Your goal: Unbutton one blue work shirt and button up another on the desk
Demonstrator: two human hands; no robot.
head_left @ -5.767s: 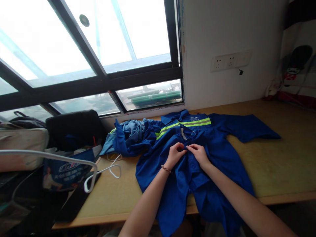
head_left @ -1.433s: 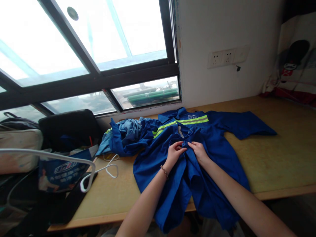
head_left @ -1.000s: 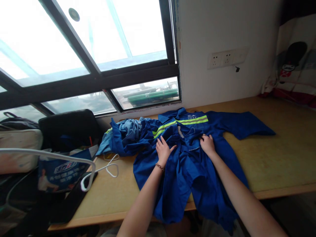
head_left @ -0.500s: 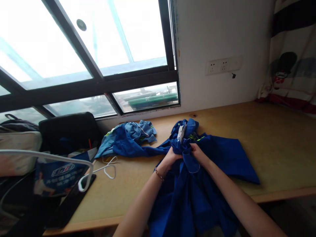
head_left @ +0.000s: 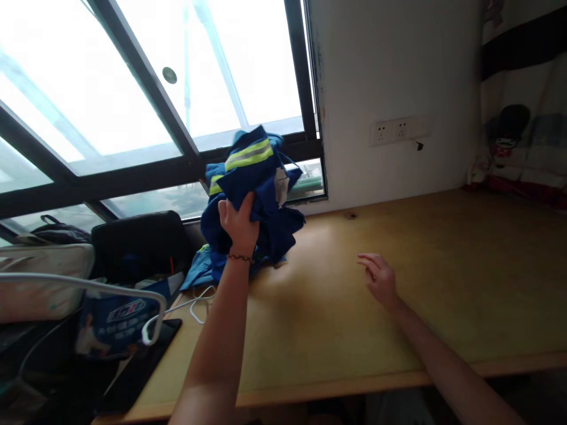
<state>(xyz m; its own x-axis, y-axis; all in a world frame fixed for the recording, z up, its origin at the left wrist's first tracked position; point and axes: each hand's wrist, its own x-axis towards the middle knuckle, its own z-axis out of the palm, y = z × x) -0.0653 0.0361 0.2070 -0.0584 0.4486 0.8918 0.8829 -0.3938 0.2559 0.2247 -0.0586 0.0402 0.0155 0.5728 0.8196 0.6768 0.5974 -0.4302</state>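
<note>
My left hand [head_left: 240, 224], with a bracelet at the wrist, grips a bundled dark blue work garment [head_left: 261, 192] and holds it up at the left, in front of the window. Yellow-green and grey reflective stripes and a whitish patch show on the bundle. Below and behind it, a lighter blue garment [head_left: 198, 270] lies on the table, mostly hidden by the bundle. My right hand [head_left: 380, 278] is over the middle of the table, holding nothing. Its fingers are loosely stretched toward the left.
The wooden table [head_left: 319, 330] runs along the wall beneath the window. At the left are a white curved tube [head_left: 88, 280], a white cable [head_left: 197, 307], a black chair back [head_left: 142, 242], a blue printed bag [head_left: 119, 321] and a pale bag [head_left: 48, 277]. A curtain [head_left: 527, 112] hangs at the right.
The dark blue garment has gone from the table's middle up and to the left in my left hand. My right hand has let go of it and moved to the right.
</note>
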